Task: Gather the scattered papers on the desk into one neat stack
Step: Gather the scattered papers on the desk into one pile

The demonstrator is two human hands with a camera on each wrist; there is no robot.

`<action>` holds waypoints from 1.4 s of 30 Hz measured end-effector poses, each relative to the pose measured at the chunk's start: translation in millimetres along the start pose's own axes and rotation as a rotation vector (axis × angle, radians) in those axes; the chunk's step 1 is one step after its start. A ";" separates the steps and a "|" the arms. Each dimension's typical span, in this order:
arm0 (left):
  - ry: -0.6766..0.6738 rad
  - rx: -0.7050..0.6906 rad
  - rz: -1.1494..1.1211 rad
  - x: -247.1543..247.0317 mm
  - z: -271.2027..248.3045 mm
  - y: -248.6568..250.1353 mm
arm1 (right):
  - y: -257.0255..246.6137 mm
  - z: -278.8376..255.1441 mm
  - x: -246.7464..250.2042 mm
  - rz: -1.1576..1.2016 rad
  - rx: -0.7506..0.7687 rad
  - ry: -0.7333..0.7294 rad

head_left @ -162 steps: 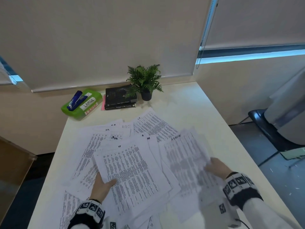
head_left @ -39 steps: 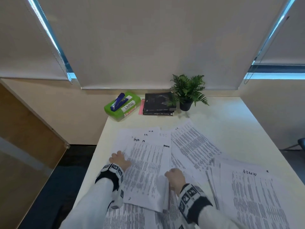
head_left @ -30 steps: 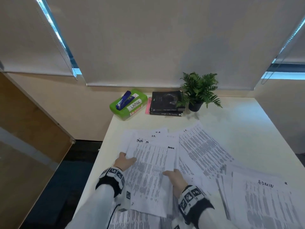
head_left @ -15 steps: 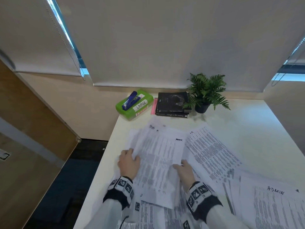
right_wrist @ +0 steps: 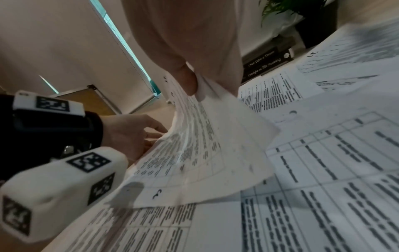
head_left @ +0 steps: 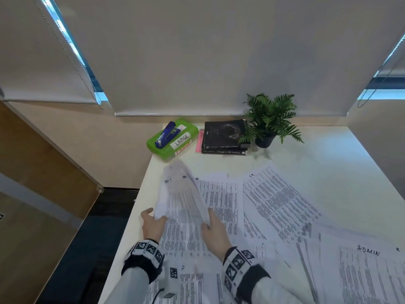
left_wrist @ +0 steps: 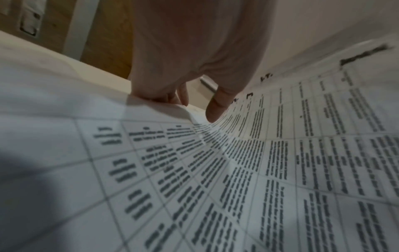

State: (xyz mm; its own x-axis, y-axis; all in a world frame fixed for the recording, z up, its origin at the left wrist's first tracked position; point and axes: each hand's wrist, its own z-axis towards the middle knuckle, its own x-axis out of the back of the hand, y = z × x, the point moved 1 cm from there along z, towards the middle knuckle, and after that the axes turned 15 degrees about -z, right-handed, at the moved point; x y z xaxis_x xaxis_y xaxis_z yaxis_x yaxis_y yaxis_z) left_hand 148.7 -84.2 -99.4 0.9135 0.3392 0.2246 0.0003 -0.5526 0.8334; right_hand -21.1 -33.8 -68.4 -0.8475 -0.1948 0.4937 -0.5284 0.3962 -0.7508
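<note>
A bundle of printed sheets [head_left: 182,194] rises blurred and bowed off the desk's left part. My left hand [head_left: 154,218] grips its left edge, thumb [left_wrist: 215,109] on top and fingers beneath the paper [left_wrist: 237,170]. My right hand [head_left: 210,220] pinches the bundle's right edge; the right wrist view shows the thumb [right_wrist: 190,81] pressed on the curled sheets [right_wrist: 194,145], with my left hand [right_wrist: 129,134] beyond them. More printed sheets lie flat and overlapping under and to the right, among them one marked I.T. [head_left: 274,198] and a fanned pile marked ADMIN [head_left: 361,270].
At the desk's back stand a green box with a blue stapler [head_left: 172,139], two black books [head_left: 225,137] and a small potted fern [head_left: 270,119]. The desk's left edge [head_left: 140,205] runs just beside my left hand. Bare desk surface [head_left: 328,163] shows at the far right.
The bundle, flat under both hands a second ago, has been lifted and bowed upward between them. Both hands have slid forward, and the view has swung left.
</note>
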 end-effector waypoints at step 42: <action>0.176 0.129 0.198 95.9 -132.3 -88.8 | 38.3 -157.4 -59.7 -0.156 0.013 -0.204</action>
State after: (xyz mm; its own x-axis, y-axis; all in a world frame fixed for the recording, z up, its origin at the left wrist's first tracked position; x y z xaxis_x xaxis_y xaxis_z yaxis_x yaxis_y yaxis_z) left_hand 182.4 98.2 -85.1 0.8164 0.3358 0.4698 -0.1087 -0.7096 0.6961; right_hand 17.1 134.3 -57.6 -0.7473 -0.4304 0.5062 -0.6531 0.3359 -0.6787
